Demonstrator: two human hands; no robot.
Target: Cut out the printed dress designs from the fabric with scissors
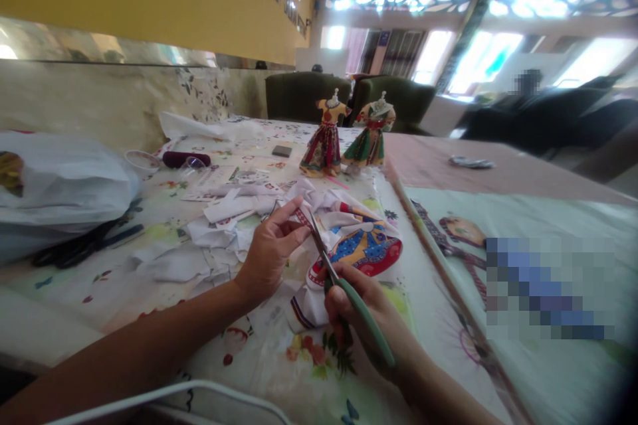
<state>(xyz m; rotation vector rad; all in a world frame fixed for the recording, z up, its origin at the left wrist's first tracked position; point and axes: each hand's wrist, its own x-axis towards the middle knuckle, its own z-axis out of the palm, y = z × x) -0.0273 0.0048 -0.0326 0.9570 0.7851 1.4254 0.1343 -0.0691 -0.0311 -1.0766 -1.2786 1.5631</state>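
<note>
My right hand (356, 309) grips green-handled scissors (366, 325), their blades pointing up and away, at a narrow red-and-white patterned strip (303, 218). That strip is pinched between the thumb and fingers of my left hand (274, 246). Whether the blades have closed on it I cannot tell. Just beyond the scissors lies a printed piece (366, 246) in blue, yellow and red, partly covered by the blades and my right hand. White scraps (219, 232) are heaped around my left hand. A striped cut piece (302, 312) rests left of my right hand.
Two small dressed figures, one in maroon (323, 146) and one in green (371, 143), stand farther back. At left are a white plastic bag (64, 179), black-handled scissors (74, 246) and a dark red cylinder (187, 159). A white cable (199, 385) crosses the near edge.
</note>
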